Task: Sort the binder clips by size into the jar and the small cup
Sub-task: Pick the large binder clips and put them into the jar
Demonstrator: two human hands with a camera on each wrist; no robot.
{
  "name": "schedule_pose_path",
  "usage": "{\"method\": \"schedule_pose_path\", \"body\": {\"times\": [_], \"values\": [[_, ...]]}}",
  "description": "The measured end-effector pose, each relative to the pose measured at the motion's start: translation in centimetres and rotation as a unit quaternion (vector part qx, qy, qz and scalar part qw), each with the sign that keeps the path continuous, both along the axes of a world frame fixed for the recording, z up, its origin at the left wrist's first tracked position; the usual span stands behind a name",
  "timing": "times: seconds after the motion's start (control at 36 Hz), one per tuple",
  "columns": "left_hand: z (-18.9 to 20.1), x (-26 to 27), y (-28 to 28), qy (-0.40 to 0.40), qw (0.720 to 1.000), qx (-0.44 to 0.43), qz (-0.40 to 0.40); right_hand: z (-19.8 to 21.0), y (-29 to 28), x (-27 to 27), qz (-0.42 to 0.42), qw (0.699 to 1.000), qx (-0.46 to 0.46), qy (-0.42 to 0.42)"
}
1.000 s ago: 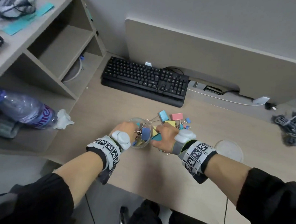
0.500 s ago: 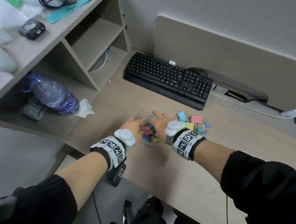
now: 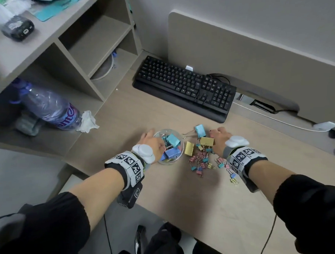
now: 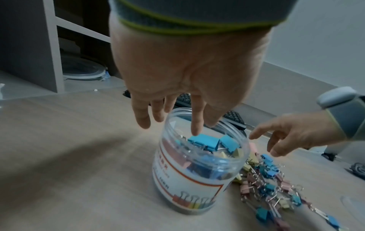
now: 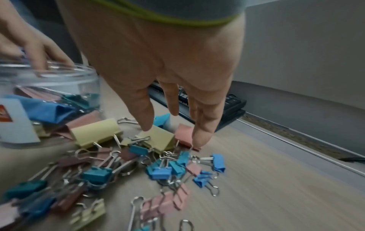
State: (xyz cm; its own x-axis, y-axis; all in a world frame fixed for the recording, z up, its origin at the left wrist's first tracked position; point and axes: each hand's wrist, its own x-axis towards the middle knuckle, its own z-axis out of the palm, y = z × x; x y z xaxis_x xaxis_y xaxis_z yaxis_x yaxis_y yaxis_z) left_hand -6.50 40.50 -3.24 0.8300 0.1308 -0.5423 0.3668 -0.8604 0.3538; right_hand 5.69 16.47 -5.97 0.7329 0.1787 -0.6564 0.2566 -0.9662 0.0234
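Observation:
A clear plastic jar point(image 3: 175, 159) stands on the desk and holds several large binder clips, a light blue one point(image 4: 203, 141) on top. My left hand point(image 3: 151, 141) hovers at the jar's left rim point(image 4: 168, 118) with straight fingers and holds nothing. To the right of the jar lie large yellow clips point(image 3: 189, 148) point(image 5: 158, 138), a large pink one point(image 5: 184, 135), a large blue one point(image 3: 200, 130) and a heap of small clips point(image 3: 201, 162). My right hand point(image 5: 173, 125) reaches down over the yellow and pink clips, fingers extended, nothing gripped. No small cup shows.
A black keyboard point(image 3: 186, 88) lies behind the clips, with a white cable point(image 3: 276, 119) to its right. Shelving on the left holds a plastic bottle point(image 3: 48, 110) and a crumpled tissue point(image 3: 87, 122). The desk's front edge point(image 3: 166, 218) runs close to my forearms.
My right hand has left the jar mouth and moved right, over the loose large clips. A light blue clip now lies on top in the jar. My left hand stayed by the jar.

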Motion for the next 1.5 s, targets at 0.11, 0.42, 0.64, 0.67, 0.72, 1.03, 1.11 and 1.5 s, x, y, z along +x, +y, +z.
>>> {"method": "schedule_pose_path", "body": {"times": [0.11, 0.42, 0.64, 0.67, 0.72, 1.03, 1.11, 1.5], "values": [[0.8, 1.3, -0.9, -0.059, 0.998, 0.007, 0.016, 0.2, -0.3, 1.0, 0.012, 1.000, -0.010, 0.004], [1.2, 5.5, -7.3, -0.039, 0.981, 0.061, -0.181, -2.1, -0.6, 1.2, 0.050, 0.998, -0.002, -0.025], [-1.4, 7.8, -10.1, 0.081, 0.923, 0.198, -0.319, -2.3, -3.5, 1.6, 0.005, 1.000, 0.020, -0.017], [-1.8, 8.0, -10.4, 0.089, 0.919, 0.208, -0.323, -2.4, -4.0, 1.8, -0.005, 0.999, 0.033, -0.016], [-2.2, 8.0, -10.6, 0.101, 0.912, 0.228, -0.326, -2.4, -4.7, 1.8, -0.016, 0.998, 0.061, -0.017], [-2.9, 8.3, -12.0, 0.107, 0.885, 0.279, -0.358, -0.3, -7.9, 2.7, -0.048, 0.987, 0.155, -0.005], [-2.7, 8.0, -12.3, 0.102, 0.890, 0.276, -0.349, 0.6, -8.4, 2.3, -0.036, 0.987, 0.154, -0.030], [-4.6, 5.9, -13.6, 0.076, 0.875, 0.299, -0.374, 2.9, -7.1, 0.0, 0.002, 0.993, 0.111, -0.028]]}}
